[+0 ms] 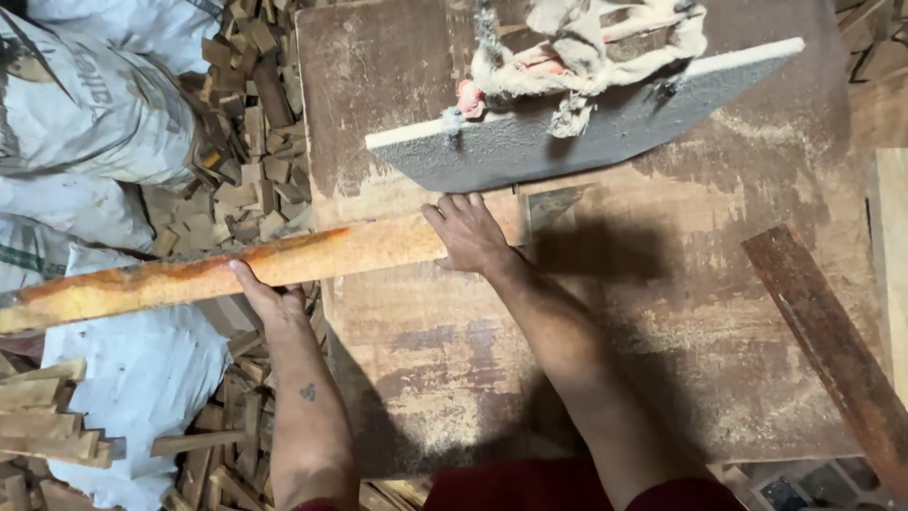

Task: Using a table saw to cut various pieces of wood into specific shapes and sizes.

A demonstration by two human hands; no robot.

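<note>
On the dusty brown bench (586,378) I see a long orange-brown plank (236,274) lying across the left edge, its far end sticking out over the wood scraps (255,142) on the floor. My right hand (470,235) lies flat on top of the plank, fingers stretched, pressing it down near the grey guard plate (567,132). My left hand (270,298) holds the plank from below at its near edge, fingers curled under it. White sacks (95,123) stand at the left. A rusty metal bar (832,350) lies on the right side of the bench, well apart.
</note>
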